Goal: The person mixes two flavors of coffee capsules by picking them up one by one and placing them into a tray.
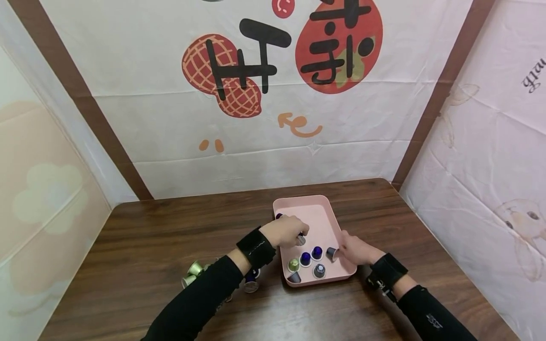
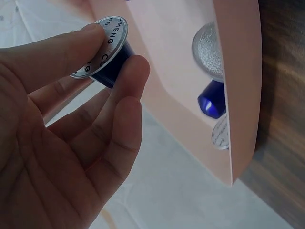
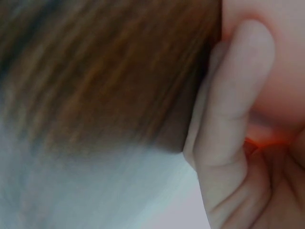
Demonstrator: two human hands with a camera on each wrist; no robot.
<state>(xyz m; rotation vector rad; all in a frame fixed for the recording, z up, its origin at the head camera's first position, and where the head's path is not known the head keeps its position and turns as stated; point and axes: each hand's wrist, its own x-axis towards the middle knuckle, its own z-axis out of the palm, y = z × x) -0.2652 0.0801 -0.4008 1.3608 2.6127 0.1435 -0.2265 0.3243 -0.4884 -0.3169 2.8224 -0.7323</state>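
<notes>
My left hand [image 1: 286,230] is over the left side of a pink tray [image 1: 322,220]. Between thumb and fingers it pinches a dark blue coffee capsule [image 2: 112,71], whose silver printed lid faces the thumb in the left wrist view. At the tray's right side, my right hand [image 1: 357,248] grips the rim; the right wrist view shows a finger [image 3: 228,95] along the pink wall. A tipped dark grey capsule [image 1: 331,254] lies just inside by that hand. Nearby in the tray are blue capsules [image 1: 305,258], a green capsule [image 1: 294,264] and a grey-blue capsule [image 1: 319,270].
Left of the tray, green capsules [image 1: 195,269] and dark blue capsules [image 1: 250,283] lie on the brown wooden table [image 1: 170,232], partly hidden by the left forearm. Another grey capsule [image 1: 294,277] lies in the tray's near left corner. A printed white cloth [image 1: 273,170] hangs behind the table.
</notes>
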